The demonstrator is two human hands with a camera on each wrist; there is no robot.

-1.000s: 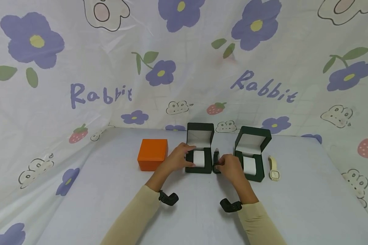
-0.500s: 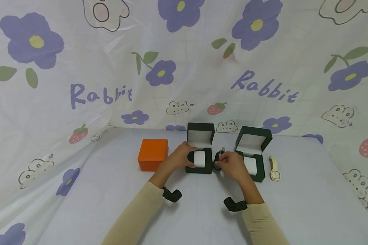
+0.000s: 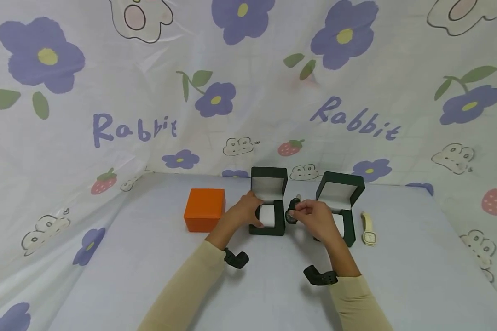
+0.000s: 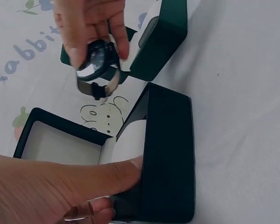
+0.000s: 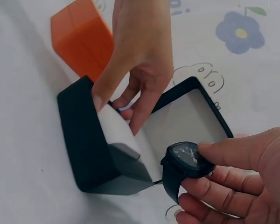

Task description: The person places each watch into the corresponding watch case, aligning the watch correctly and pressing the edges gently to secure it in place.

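Observation:
My left hand point(image 3: 247, 210) reaches into the left dark green watch box point(image 4: 170, 154), whose lid stands up. Its thumb and fingers pinch the white cushion point(image 5: 114, 126) inside, thumb at the front wall and fingers at the back. In the right wrist view, my right hand point(image 5: 252, 182) holds a black wristwatch point(image 5: 189, 158) by its case, thumb on the dial's edge and fingers beneath. The strap hangs down from the case, curving into a loop in the left wrist view. The watch is beside the left box's right side, raised above the table.
A second dark green watch box point(image 3: 349, 227), lid up and with a white cushion, stands to the right, partly behind my right hand. Further right lies a pale yellow watch point(image 3: 368, 229). A closed orange box point(image 3: 205, 209) is left of my left hand. Patterned cloth point(image 3: 265, 115) rises behind.
My right hand has lifted the black watch off the table and turned its dial into view. The left hand stays at the left box, its forearm shifting slightly.

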